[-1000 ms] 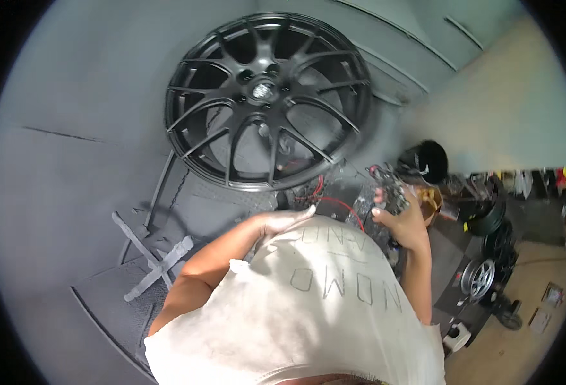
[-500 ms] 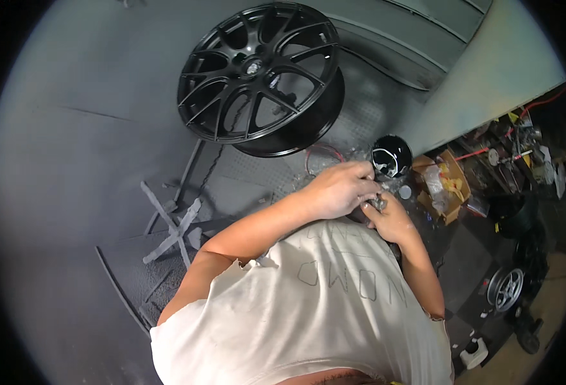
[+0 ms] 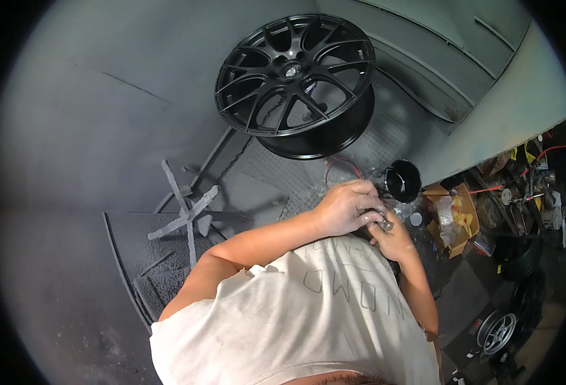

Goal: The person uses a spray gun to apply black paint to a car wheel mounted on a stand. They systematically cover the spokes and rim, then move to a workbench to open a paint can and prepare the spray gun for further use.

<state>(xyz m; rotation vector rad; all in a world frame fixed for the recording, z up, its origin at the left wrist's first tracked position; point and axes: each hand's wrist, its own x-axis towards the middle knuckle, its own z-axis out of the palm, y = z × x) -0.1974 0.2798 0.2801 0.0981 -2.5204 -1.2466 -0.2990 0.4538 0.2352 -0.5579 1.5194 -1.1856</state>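
Note:
Both my hands meet in front of my shirt around a spray gun, whose metal knob (image 3: 385, 224) shows between them. My left hand (image 3: 346, 208) reaches over from the left, its curled fingers closed at the gun's metal end. My right hand (image 3: 393, 240) is wrapped round the gun from the right, with the thumb along the near side. The gun's round black cup (image 3: 403, 181) sticks out just beyond my fingers, with a bright reflection inside. My hands hide most of the gun's body.
A black multi-spoke wheel rim (image 3: 296, 86) stands raised beyond my hands. To the left is a grey-coated cross-shaped stand (image 3: 187, 212). A red hose (image 3: 341, 163) curves behind my left hand. A cardboard box (image 3: 466, 218) and a silver rim (image 3: 498, 333) are at right.
The view has shifted, so the rim, stand and box appear farther right and mostly lower. My left fingers have moved at the gun's metal knob; both hands keep their hold.

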